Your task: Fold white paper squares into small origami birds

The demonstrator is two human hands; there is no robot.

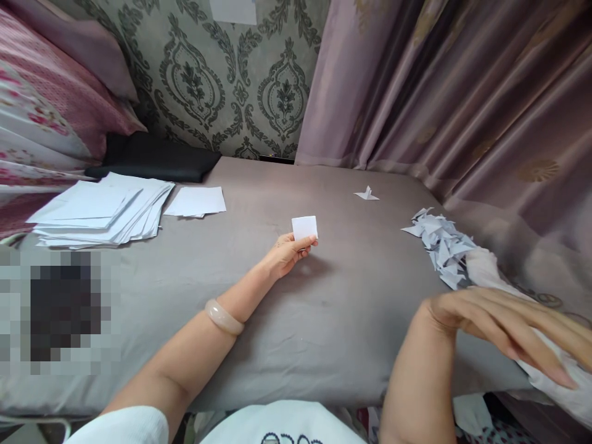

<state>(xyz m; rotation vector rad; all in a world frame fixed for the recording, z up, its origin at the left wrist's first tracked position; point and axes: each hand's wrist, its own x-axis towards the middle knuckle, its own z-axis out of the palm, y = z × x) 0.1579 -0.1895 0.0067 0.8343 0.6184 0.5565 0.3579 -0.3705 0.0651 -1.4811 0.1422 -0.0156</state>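
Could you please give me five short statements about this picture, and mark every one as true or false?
1. The left hand holds a small white paper. True.
2. One folded paper lies apart from the pile of folded papers. True.
3. The pile of folded papers is on the left side of the picture. False: it is on the right.
4. The bangle is on the right arm. False: the bangle is on the left arm.
5. The thick stack of paper lies left of the left hand. True.
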